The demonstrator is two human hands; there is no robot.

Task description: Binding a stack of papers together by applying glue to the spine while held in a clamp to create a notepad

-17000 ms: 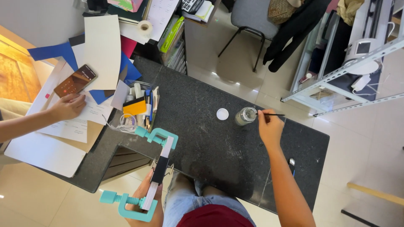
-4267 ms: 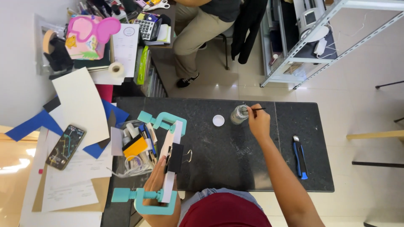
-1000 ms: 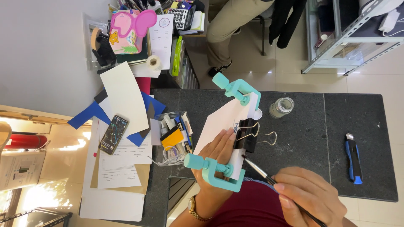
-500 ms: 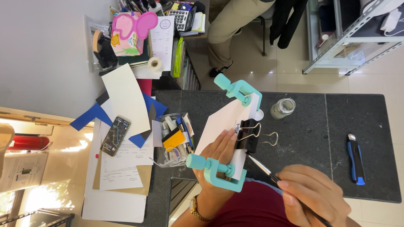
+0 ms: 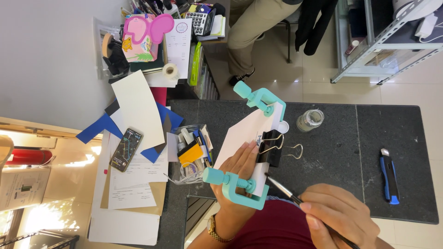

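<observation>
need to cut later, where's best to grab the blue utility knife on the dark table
Grip the blue utility knife around its mid-body, coming from above. It lies flat and lengthwise on the dark table, apart from other things, both long sides open.

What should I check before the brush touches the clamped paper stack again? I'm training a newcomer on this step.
1. Left hand flat on the white stack: ok.
2. Both teal clamps gripping the stack's ends: ok.
3. Black binder clip on the edge: ok.
4. Right hand holding the brush, tip at the edge: ok.
5. Brush loaded: cannot tell.
6. Jar open, within reach: ok.
</observation>
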